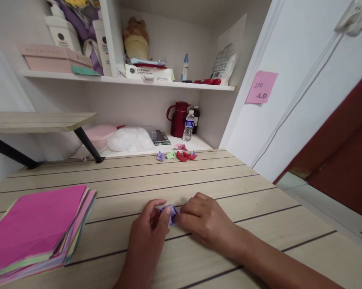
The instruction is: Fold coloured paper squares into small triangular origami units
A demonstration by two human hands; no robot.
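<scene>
A small purple paper fold (168, 211) sits pinched between my left hand (149, 233) and right hand (203, 221), fingertips closed on it against the table (199, 176); too hard a squeeze could crush its creases.

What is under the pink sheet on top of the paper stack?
Under the pink sheet only edges of more coloured sheets show, green, yellow and purple, lying on the wooden table. Their faces are covered.

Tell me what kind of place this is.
Probably a home craft nook: a wooden table with a stack of coloured paper, and shelves holding household bottles and a red jug.
</scene>
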